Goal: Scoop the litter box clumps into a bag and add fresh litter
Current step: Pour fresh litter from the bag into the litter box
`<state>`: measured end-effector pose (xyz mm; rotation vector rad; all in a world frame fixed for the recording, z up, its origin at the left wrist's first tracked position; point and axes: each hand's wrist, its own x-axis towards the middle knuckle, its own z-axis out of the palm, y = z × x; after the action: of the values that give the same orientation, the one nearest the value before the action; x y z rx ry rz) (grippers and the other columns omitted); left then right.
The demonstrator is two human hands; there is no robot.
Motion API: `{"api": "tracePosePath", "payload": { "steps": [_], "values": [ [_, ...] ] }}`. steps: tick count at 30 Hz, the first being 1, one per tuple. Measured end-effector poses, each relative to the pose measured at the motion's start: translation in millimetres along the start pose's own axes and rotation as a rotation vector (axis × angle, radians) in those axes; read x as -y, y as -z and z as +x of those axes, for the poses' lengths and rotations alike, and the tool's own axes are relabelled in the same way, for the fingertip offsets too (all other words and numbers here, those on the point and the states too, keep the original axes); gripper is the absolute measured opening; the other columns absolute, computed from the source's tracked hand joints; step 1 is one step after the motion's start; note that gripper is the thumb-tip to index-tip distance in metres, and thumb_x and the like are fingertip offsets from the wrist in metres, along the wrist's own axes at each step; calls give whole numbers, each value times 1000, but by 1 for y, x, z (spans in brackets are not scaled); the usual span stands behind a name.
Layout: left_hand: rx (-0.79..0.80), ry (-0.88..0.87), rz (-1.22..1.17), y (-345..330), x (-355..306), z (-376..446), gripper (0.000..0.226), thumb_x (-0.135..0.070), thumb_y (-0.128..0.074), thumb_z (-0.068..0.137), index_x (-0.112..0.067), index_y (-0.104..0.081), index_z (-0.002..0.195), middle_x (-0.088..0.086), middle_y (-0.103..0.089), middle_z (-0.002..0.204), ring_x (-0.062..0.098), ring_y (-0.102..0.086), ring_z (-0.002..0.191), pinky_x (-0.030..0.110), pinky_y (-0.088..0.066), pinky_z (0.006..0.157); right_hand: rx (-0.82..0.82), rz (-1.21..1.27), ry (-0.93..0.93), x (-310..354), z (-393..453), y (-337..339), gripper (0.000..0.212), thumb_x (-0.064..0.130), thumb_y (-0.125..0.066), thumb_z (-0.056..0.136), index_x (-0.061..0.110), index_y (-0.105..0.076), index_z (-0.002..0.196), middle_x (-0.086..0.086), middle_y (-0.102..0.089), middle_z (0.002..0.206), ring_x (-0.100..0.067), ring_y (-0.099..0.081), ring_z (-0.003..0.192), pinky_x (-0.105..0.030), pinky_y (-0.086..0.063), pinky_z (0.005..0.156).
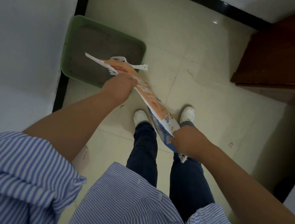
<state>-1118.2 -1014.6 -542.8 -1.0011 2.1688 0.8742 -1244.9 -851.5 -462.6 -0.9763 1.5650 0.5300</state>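
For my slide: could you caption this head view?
Both hands, left and right, grip a flattened orange-and-white litter bag over a green plastic litter tray.

The litter bag hangs over the litter box, left of the cabinet.

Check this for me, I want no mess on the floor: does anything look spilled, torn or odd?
The litter bag has a ragged, torn top edge with a loose strip hanging over the green box. It looks flat between the left hand and right hand. I see no clear spill on the floor.
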Motion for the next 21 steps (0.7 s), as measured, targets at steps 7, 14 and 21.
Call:
{"api": "tracePosePath", "payload": {
  "steps": [7,14,21],
  "values": [
    [-98,-19,44,16,4,8,38,-8,-37,98,-8,-46,135,15,-41,142,30,-36,132,41,-28,112,-4,-40,15,6,7,20,39,27,-28,101,4,-50,124,-14,-60,117,-24,-57,95,-22,-44,74],
    [-130,-27,80,28,21,13,44,0,-41,93,-8,-45,136,15,-44,141,30,-38,132,40,-27,111,-19,-85,51,19,10,40,32,21,-31,100,3,-58,97,-13,-54,90,-25,-49,87,-26,-33,72],
    [-144,21,38,37,52,14,39,0,-41,94,-6,-50,131,18,-50,135,33,-44,126,43,-33,109,-79,-117,114,42,18,57,37,18,-29,101,-2,-55,117,-14,-61,115,-25,-57,107,-28,-43,85]
  ]
}}
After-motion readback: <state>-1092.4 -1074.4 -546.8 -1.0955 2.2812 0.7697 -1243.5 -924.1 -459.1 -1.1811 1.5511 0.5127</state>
